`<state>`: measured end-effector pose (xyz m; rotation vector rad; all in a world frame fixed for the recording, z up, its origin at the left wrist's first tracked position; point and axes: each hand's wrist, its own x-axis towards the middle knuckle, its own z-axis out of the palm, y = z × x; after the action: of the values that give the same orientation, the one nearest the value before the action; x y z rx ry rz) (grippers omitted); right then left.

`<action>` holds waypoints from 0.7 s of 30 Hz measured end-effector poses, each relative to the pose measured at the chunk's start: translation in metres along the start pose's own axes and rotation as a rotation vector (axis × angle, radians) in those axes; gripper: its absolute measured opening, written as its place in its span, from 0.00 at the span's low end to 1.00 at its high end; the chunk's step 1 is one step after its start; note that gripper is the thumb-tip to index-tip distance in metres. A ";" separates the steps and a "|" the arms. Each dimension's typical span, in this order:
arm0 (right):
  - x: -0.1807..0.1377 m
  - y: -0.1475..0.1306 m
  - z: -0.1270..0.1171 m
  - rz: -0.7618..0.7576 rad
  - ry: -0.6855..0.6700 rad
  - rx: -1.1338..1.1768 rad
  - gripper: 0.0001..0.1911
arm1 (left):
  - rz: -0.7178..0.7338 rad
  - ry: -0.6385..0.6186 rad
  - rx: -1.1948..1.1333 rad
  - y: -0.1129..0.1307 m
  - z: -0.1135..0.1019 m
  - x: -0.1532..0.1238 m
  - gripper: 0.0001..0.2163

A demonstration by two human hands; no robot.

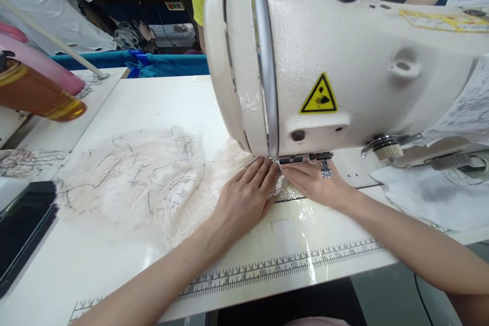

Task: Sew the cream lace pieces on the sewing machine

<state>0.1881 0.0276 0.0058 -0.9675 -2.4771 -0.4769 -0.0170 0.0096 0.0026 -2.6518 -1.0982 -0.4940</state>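
Observation:
A cream lace fabric [145,183] with dark loose threads lies spread on the white table [114,265], its right end under the head of the cream sewing machine [344,61]. My left hand [244,196] lies flat on the lace, fingers stretched toward the presser foot [284,160]. My right hand [315,183] rests just right of the foot, fingers together, pressing the lace edge down. Both fingertips nearly meet beneath the needle area.
A printed ruler strip [282,265] runs along the table's front edge. A black tablet [21,229] lies at the left edge. An amber and pink bottle [38,86] lies at the far left. White cloth [424,193] sits at the right. Other people stand behind.

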 end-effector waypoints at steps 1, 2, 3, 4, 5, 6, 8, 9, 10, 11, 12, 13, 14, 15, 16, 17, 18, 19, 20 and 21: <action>0.001 0.001 0.000 -0.011 -0.011 0.007 0.07 | 0.000 -0.005 0.002 0.000 0.000 0.000 0.18; 0.002 0.002 -0.001 -0.018 -0.019 0.011 0.07 | 0.000 -0.011 0.002 0.000 -0.001 0.001 0.18; 0.003 0.003 -0.001 -0.018 -0.026 0.011 0.06 | -0.003 -0.020 -0.002 0.000 -0.001 0.001 0.18; 0.004 0.004 -0.002 -0.012 -0.036 0.007 0.06 | -0.006 -0.029 -0.007 0.000 -0.001 0.001 0.18; 0.004 0.004 -0.002 -0.002 -0.046 0.004 0.07 | -0.011 -0.035 -0.011 0.000 -0.001 0.001 0.19; 0.004 0.004 -0.003 0.011 -0.058 0.001 0.07 | -0.014 -0.039 -0.013 0.000 -0.001 0.001 0.19; 0.005 0.004 -0.004 0.018 -0.077 -0.004 0.07 | -0.007 -0.031 -0.007 0.001 -0.002 0.001 0.19; 0.005 0.004 -0.004 0.011 -0.070 -0.016 0.07 | 0.014 -0.015 0.002 0.001 -0.002 0.001 0.18; 0.004 0.003 -0.004 0.001 -0.053 -0.040 0.07 | 0.046 0.002 0.014 0.000 -0.001 0.001 0.17; 0.004 0.003 -0.004 -0.012 -0.032 -0.072 0.06 | 0.084 0.016 0.028 0.000 -0.001 0.000 0.16; 0.003 0.003 -0.004 -0.024 -0.010 -0.105 0.06 | 0.123 0.026 0.040 -0.001 -0.001 0.000 0.16; 0.002 0.002 -0.003 -0.035 0.011 -0.131 0.06 | 0.156 0.027 0.050 -0.002 -0.001 -0.001 0.16; 0.001 0.002 -0.003 -0.037 0.027 -0.146 0.07 | 0.177 0.023 0.056 -0.003 -0.001 -0.001 0.16; 0.000 0.001 -0.002 -0.036 0.038 -0.150 0.07 | 0.187 0.015 0.057 -0.004 -0.001 -0.002 0.16; -0.001 0.001 -0.001 -0.036 0.041 -0.141 0.08 | 0.188 0.010 0.054 -0.006 -0.001 -0.002 0.16; -0.002 0.000 0.000 -0.036 0.037 -0.127 0.09 | 0.186 0.009 0.050 -0.008 -0.002 -0.002 0.16; -0.002 0.000 0.001 -0.046 0.024 -0.109 0.10 | 0.183 0.008 0.046 -0.010 -0.002 -0.002 0.16; -0.003 -0.001 0.002 -0.065 0.006 -0.090 0.11 | 0.183 0.011 0.042 -0.012 -0.002 -0.003 0.16; -0.002 -0.002 0.003 -0.093 -0.012 -0.072 0.12 | 0.185 0.015 0.036 -0.013 -0.002 -0.003 0.16; -0.002 -0.004 0.003 -0.121 -0.023 -0.056 0.13 | 0.186 0.018 0.031 -0.015 -0.002 -0.003 0.16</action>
<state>0.1859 0.0252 0.0014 -0.8524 -2.5659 -0.5798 -0.0299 0.0175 0.0045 -2.6825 -0.8367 -0.4589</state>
